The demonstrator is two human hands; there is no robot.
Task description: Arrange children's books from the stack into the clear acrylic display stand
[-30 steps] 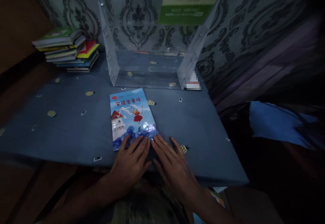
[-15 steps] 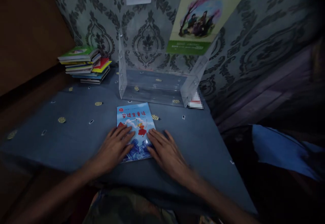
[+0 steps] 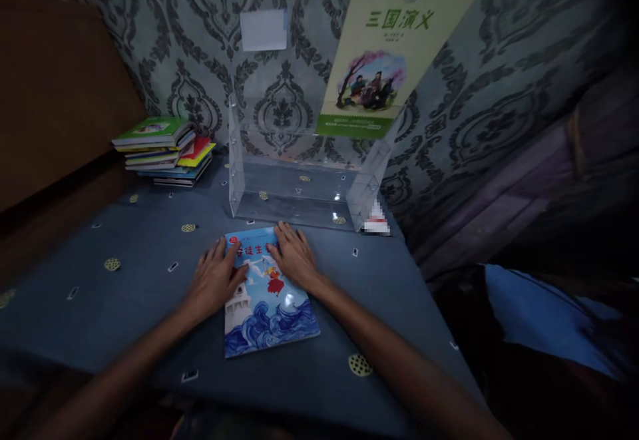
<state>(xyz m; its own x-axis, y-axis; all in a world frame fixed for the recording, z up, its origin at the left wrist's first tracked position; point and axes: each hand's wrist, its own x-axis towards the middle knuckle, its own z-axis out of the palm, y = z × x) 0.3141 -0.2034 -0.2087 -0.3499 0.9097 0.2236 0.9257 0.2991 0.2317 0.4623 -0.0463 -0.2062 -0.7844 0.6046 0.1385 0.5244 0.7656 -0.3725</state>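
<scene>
A blue picture book [image 3: 269, 307] lies closed and flat on the table, its cover showing red Chinese characters, a figure in red and dark blue waves. My left hand [image 3: 215, 277] rests at its upper left edge, fingers apart, some of them over the cover. On the upper right corner lies my right hand [image 3: 295, 253], fingers stretched out and covering part of the title. Neither hand is wrapped round the book. Just beyond it stands a clear acrylic rack [image 3: 294, 207].
A stack of books [image 3: 164, 154] sits at the back left. One pale green book [image 3: 374, 60] leans upright at the rack's right side. A white card [image 3: 263, 30] is against the patterned wall. Behind the rack's right foot is a small blurred white object [image 3: 377, 220].
Both hands have moved up the cover, away from my body, the right one to the top corner. More of the lower cover now shows. The view has tilted upward.
</scene>
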